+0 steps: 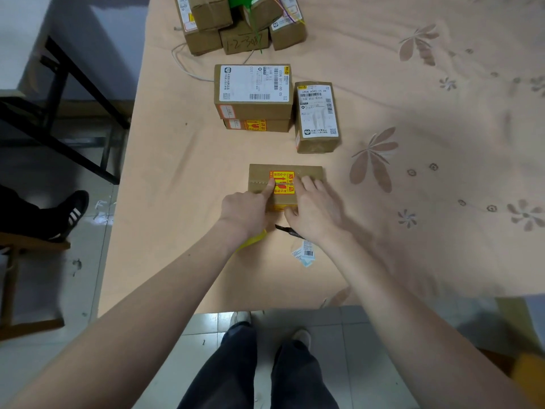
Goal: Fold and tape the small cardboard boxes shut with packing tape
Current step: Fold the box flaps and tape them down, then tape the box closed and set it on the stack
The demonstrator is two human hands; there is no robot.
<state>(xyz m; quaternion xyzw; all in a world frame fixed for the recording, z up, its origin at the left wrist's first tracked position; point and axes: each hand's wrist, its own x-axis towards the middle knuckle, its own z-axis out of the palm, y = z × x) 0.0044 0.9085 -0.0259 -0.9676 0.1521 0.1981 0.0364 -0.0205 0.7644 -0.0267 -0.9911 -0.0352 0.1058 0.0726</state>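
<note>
My left hand (pixel 246 209) presses one fingertip and my right hand (pixel 314 208) lies flat, fingers spread, on the small box (pixel 309 171), nearer me than the labelled stack (pixel 253 93). Light, stiff cardboard, I judge; grip its sides.

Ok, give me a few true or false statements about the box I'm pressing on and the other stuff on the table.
1. Both hands rest on the near box, the one with the yellow and red sticker. True.
2. The left hand holds a roll of tape in the air. False: its index finger presses on the box top, and no tape roll is visible in it.
3. Two labelled boxes are stacked beyond the near box, the upper box on a lower one. True.
4. The table is bare wood. False: a peach cloth with a flower pattern covers it.
5. The right hand lies with its fingers spread on the box. True.
</note>
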